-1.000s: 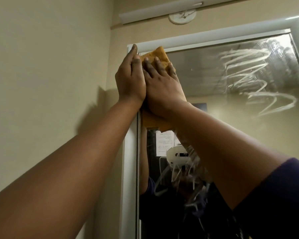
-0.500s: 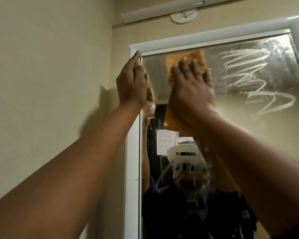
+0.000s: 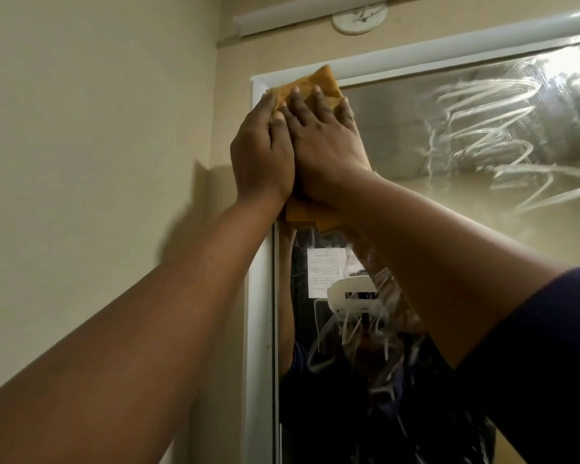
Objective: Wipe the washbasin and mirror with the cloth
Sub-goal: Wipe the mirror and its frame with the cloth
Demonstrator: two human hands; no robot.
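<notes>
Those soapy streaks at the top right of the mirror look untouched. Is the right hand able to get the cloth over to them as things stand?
Probably yes. The right hand presses the cloth flat at the mirror's top left corner, and only bare glass lies between it and the streaks.

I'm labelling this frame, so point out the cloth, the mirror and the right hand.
cloth (image 3: 322, 82): head view, top edge above the fingers.
mirror (image 3: 399, 135): head view, bare upper glass.
right hand (image 3: 325, 142): head view, back of hand.

Both arms raised, flat hands (image 3: 295, 149) touching
</notes>
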